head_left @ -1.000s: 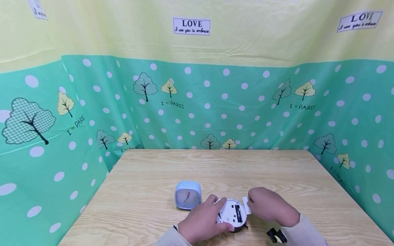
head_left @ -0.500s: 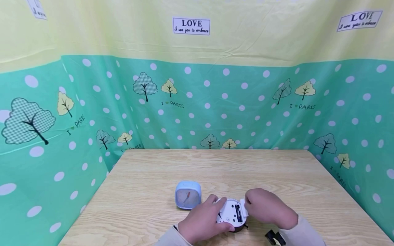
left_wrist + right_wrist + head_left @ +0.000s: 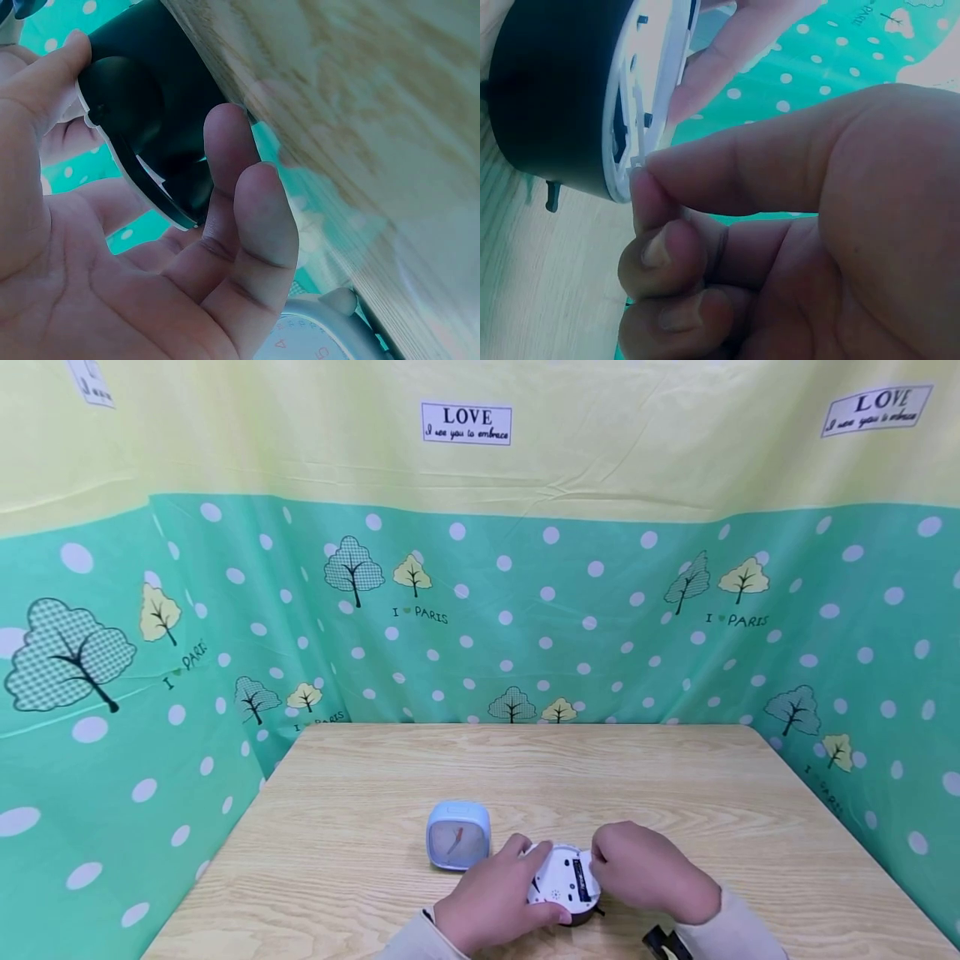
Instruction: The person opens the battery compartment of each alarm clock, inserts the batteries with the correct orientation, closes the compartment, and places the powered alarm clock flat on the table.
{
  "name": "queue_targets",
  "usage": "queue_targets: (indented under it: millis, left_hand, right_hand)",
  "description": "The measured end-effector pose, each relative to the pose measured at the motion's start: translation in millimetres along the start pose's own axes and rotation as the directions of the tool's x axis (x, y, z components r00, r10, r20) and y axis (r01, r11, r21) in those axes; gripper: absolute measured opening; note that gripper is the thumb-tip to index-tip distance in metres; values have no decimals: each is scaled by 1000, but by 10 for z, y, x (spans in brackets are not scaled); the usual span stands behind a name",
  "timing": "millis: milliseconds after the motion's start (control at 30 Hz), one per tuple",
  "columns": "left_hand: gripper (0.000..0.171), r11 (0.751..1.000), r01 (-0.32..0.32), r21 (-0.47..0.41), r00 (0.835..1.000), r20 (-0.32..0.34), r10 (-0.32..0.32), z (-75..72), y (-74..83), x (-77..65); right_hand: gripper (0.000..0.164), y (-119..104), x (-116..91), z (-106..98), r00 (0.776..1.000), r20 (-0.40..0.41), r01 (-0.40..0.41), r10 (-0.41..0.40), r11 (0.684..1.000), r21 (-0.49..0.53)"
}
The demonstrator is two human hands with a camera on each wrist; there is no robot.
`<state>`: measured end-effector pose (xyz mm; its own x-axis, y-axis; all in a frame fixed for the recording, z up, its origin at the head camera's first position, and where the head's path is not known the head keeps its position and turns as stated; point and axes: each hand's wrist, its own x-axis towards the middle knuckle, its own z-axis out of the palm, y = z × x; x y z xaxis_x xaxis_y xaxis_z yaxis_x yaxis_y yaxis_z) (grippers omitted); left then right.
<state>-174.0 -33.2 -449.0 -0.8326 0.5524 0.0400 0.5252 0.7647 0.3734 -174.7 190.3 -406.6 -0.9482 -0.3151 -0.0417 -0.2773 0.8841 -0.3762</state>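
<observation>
A round alarm clock [image 3: 557,889] with a white back and a black body lies face down on the table [image 3: 390,777]. My left hand [image 3: 491,897] grips it from the left, thumb and fingers spread round its rim. A battery shows in the narrow open compartment on the back. Between thumb and forefinger, my right hand [image 3: 645,870] pinches a white battery cover [image 3: 639,124], its edge right at the compartment. The black body [image 3: 551,97] and a small black foot [image 3: 552,196] show in the right wrist view.
A light blue square alarm clock [image 3: 457,837] stands upright just left of the held one, close to my left fingers. A black strap-like device [image 3: 666,942] sits by my right sleeve. Green dotted curtains [image 3: 525,627] enclose the table at the back and sides.
My right hand has moved left with the battery cover, from beside the clock to over the compartment's right side. The left hand and the clock have stayed in place.
</observation>
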Motion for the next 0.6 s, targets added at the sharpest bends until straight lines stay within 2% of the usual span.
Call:
queue_targets:
  millis: [600]
  left_hand:
    - [89,1000,2,-1,1000,2,-2,-2,3,-1]
  right_hand:
    - [34,-29,33,64,999,37,-23,23,1000,-4]
